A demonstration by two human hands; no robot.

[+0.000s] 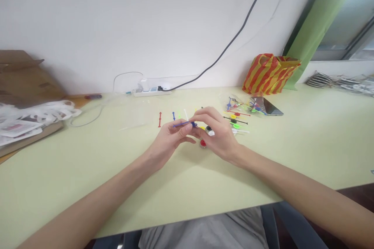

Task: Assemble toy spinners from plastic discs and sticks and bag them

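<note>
Both hands meet above the middle of the pale green table (131,198). Between the thumb and fingers of my left hand (172,136) is a blue arrow-shaped piece (181,124). My right hand (214,130) pinches the same piece at its dark blue round part. Just below my right hand lies a red disc (203,143), and a white disc (211,133) shows beside its fingers. Behind my left hand are a red arrow (159,119), another blue arrow (173,116) and a white one (186,114). Several coloured arrows with discs, including a red one (237,114), lie right of my right hand.
Back right are a clear bag of coloured pieces (233,103), a dark phone (271,107) and a red-yellow striped bag (270,74). A power strip (152,92) sits by the wall. At left are a cardboard box (26,79) and white straps (37,113).
</note>
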